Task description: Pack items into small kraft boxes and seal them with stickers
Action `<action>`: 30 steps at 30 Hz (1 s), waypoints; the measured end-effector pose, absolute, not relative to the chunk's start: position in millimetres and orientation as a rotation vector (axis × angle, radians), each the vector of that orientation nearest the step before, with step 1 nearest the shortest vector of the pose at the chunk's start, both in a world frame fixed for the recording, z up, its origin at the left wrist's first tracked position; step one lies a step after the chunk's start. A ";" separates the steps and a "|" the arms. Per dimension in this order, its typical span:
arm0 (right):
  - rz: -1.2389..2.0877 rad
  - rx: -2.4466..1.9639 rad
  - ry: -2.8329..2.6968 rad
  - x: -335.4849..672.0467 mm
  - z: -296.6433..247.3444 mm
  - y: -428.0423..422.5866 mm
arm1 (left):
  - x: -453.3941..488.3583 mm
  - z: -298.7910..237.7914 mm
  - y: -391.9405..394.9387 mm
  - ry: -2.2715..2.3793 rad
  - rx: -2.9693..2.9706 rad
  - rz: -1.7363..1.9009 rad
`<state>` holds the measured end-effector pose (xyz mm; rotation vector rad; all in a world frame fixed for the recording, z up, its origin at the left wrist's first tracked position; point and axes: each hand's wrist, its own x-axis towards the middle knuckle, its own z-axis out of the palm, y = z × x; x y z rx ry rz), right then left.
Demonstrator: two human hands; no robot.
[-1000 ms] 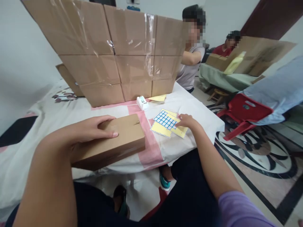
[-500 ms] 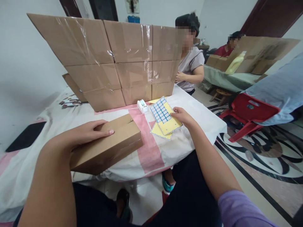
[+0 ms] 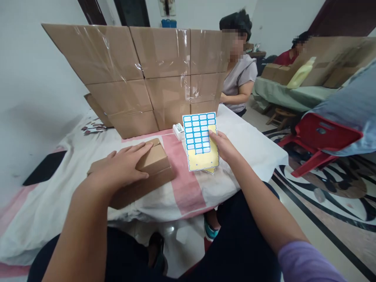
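Note:
My right hand (image 3: 222, 145) grips a sheet of blue-bordered label stickers (image 3: 202, 156) by its right edge, thumb on the front. The sheet is raised and faces me, and its lower part is bare yellow backing. Below it another yellow sheet (image 3: 210, 170) peeks out, mostly hidden. My left hand (image 3: 126, 166) lies with fingers stretched over the top of a closed cardboard box (image 3: 158, 170) at the table's near edge. Just left of the sticker sheet is a small white case (image 3: 178, 132), partly covered by it.
A tall panel of taped cardboard boxes (image 3: 167, 94) stands across the table's back. A dark flat tablet-like object (image 3: 44, 168) lies at left. One person (image 3: 239, 78) is behind the panel's right end. A red plastic chair (image 3: 326, 133) stands on the right.
My right hand has lifted the sticker sheet and turned it upright towards me. My left hand has slid forward on the box, its fingers now flatter; the box has turned slightly.

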<state>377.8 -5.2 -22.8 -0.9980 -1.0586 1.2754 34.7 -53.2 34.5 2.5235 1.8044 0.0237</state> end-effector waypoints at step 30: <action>0.580 -0.667 -2.079 335.4 14.3 -63.6 | 146.4 36.1 -90.0 1.392 2.919 1.091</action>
